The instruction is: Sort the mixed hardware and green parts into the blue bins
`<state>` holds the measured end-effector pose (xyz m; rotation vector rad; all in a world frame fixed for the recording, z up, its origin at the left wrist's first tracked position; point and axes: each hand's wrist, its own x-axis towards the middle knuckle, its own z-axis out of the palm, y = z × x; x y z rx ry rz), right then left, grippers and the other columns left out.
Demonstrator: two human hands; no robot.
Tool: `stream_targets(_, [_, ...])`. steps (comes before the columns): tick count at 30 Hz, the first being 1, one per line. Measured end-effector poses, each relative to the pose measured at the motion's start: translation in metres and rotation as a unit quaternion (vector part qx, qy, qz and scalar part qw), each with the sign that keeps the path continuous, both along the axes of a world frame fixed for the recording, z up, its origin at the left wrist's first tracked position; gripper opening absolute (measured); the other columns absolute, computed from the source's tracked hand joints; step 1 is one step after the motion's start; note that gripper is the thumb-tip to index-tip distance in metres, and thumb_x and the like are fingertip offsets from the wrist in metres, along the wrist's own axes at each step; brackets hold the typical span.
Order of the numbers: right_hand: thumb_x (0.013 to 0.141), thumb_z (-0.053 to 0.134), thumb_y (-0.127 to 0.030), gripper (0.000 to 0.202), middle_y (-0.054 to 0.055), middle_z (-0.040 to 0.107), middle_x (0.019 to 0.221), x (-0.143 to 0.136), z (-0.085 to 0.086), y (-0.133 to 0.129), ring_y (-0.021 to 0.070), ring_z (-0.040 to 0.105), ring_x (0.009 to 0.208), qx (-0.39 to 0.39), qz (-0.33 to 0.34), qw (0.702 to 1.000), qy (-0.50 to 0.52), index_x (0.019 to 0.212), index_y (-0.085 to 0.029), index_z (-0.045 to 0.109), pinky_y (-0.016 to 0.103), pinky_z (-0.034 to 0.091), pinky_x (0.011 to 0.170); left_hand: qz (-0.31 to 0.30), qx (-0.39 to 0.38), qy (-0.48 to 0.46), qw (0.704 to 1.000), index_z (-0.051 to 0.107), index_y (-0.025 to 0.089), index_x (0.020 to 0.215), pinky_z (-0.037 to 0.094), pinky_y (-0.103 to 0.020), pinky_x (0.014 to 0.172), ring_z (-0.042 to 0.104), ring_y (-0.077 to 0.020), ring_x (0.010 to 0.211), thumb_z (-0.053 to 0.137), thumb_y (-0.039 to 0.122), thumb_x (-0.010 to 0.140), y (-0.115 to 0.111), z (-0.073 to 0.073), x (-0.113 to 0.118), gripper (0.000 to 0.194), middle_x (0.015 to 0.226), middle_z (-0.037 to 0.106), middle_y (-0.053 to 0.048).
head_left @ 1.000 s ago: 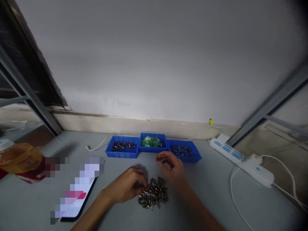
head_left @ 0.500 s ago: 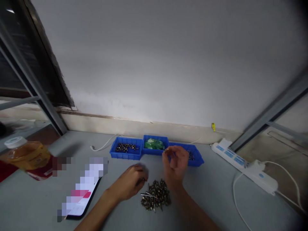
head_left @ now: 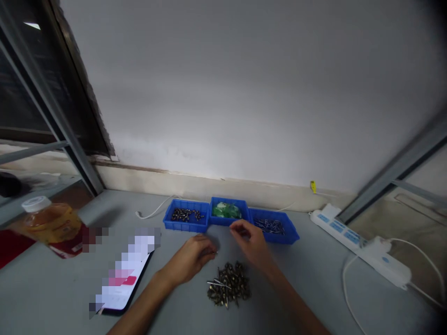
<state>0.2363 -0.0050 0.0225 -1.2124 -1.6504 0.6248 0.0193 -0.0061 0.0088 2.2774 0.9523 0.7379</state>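
Observation:
My left hand (head_left: 193,258) is closed above the table, left of a pile of small metal parts (head_left: 228,284). A tiny bright tip shows at its fingertips, too small to name. Behind the pile is my right hand (head_left: 250,242), with thumb and forefinger pinched together. Whatever they hold, if anything, is hidden. Its fingertips are just in front of the blue bin (head_left: 244,219) that contains a green plastic bag (head_left: 226,210). The right blue bin (head_left: 291,236) holds slim metal pins (head_left: 270,226); the left blue bin (head_left: 185,227) has small metal pieces (head_left: 185,214).
On the left lie a phone (head_left: 129,279) and a drink bottle (head_left: 57,228) with a white cap. A white power strip (head_left: 363,246) with cables runs along the right. A white cable (head_left: 153,214) lies near the wall behind the bins.
My right hand has moved left and down from in front of the right bin, uncovering the pins there. My left hand stays closed beside the pile. The view has shifted slightly.

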Motion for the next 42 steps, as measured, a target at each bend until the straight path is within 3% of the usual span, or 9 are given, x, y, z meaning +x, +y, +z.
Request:
stream_targets(6, [0.078, 0.061, -0.012, 0.016, 0.002, 0.069, 0.074, 0.015, -0.014, -0.020, 0.0160, 0.061, 0.065, -0.073, 0.109, 0.979, -0.155, 0.087, -0.018, 0.072, 0.027, 0.045, 0.062, 0.071, -0.019, -0.117, 0.990, 0.065, 0.019, 0.079, 0.046, -0.029, 0.069, 0.061, -0.0177, 0.075, 0.071, 0.028, 0.083, -0.002, 0.008, 0.004, 0.012, 0.079, 0.069, -0.002])
stream_targets(11, [0.075, 0.060, -0.006, 0.023, 0.002, 0.067, 0.076, 0.014, -0.018, -0.024, 0.0169, 0.061, 0.071, -0.061, 0.122, 0.966, -0.222, 0.088, -0.019, 0.073, 0.027, 0.045, 0.068, 0.061, 0.003, -0.178, 0.982, 0.066, 0.020, 0.077, 0.049, -0.030, 0.072, 0.063, -0.0175, 0.078, 0.073, 0.027, 0.083, -0.003, 0.013, 0.004, 0.011, 0.080, 0.070, -0.002])
stream_targets(19, [0.077, 0.064, -0.010, 0.018, 0.003, 0.070, 0.080, 0.019, -0.021, -0.022, 0.0177, 0.063, 0.074, -0.060, 0.129, 0.963, -0.231, 0.085, -0.021, 0.075, 0.028, 0.046, 0.071, 0.094, 0.069, -0.179, 0.977, 0.066, 0.022, 0.077, 0.049, -0.032, 0.069, 0.063, -0.0185, 0.075, 0.069, 0.026, 0.086, -0.002, 0.022, -0.001, 0.010, 0.077, 0.069, -0.002])
stream_targets(23, [0.076, 0.066, -0.010, 0.018, 0.003, 0.071, 0.083, 0.018, -0.017, -0.025, 0.0184, 0.064, 0.078, -0.064, 0.151, 0.960, -0.228, 0.084, -0.021, 0.077, 0.029, 0.047, 0.077, 0.185, 0.174, -0.169, 0.952, 0.066, 0.022, 0.084, 0.049, -0.035, 0.074, 0.062, -0.0207, 0.080, 0.065, 0.025, 0.089, 0.011, 0.019, -0.010, 0.006, 0.081, 0.069, -0.002])
stream_targets(28, [0.073, 0.068, -0.010, 0.019, 0.003, 0.071, 0.085, 0.017, -0.012, -0.028, 0.0183, 0.064, 0.080, -0.075, 0.168, 0.954, -0.237, 0.085, -0.023, 0.077, 0.029, 0.047, 0.078, 0.337, 0.246, -0.019, 0.908, 0.070, 0.025, 0.105, 0.036, -0.056, 0.092, 0.048, -0.0373, 0.119, 0.061, 0.023, 0.089, 0.023, 0.013, -0.021, 0.018, 0.127, 0.063, -0.010])
stream_targets(31, [0.072, 0.072, -0.013, 0.017, 0.003, 0.071, 0.085, 0.017, -0.014, -0.028, 0.0196, 0.064, 0.081, -0.072, 0.164, 0.954, -0.241, 0.085, -0.023, 0.077, 0.030, 0.047, 0.079, 0.289, 0.227, 0.029, 0.929, 0.069, 0.026, 0.100, 0.035, -0.052, 0.090, 0.049, -0.0341, 0.115, 0.058, 0.021, 0.089, 0.016, 0.012, -0.017, 0.017, 0.121, 0.064, -0.009])
stream_targets(34, [0.072, 0.070, -0.012, 0.018, 0.002, 0.072, 0.083, 0.015, -0.016, -0.028, 0.0198, 0.065, 0.082, -0.063, 0.169, 0.953, -0.243, 0.084, -0.023, 0.076, 0.031, 0.046, 0.081, 0.149, 0.182, 0.058, 0.970, 0.067, 0.023, 0.095, 0.036, -0.045, 0.087, 0.054, -0.0276, 0.104, 0.053, 0.017, 0.091, 0.003, 0.011, -0.003, 0.015, 0.106, 0.067, -0.007])
stream_targets(37, [0.072, 0.067, -0.008, 0.019, 0.002, 0.072, 0.081, 0.012, -0.019, -0.028, 0.0199, 0.064, 0.083, -0.048, 0.161, 0.956, -0.241, 0.082, -0.023, 0.075, 0.031, 0.046, 0.082, 0.020, 0.124, 0.089, 0.988, 0.065, 0.022, 0.093, 0.036, -0.042, 0.086, 0.055, -0.0250, 0.098, 0.054, 0.013, 0.089, -0.010, 0.008, 0.013, 0.015, 0.100, 0.067, -0.005])
stream_targets(42, [0.068, 0.063, -0.003, 0.022, 0.002, 0.069, 0.077, 0.010, -0.019, -0.026, 0.0193, 0.063, 0.077, -0.020, 0.130, 0.963, -0.235, 0.081, -0.019, 0.071, 0.031, 0.046, 0.079, -0.044, 0.073, 0.109, 0.990, 0.066, 0.023, 0.097, 0.035, -0.042, 0.091, 0.053, -0.0252, 0.101, 0.057, 0.011, 0.088, -0.019, 0.002, 0.025, 0.017, 0.098, 0.065, -0.004])
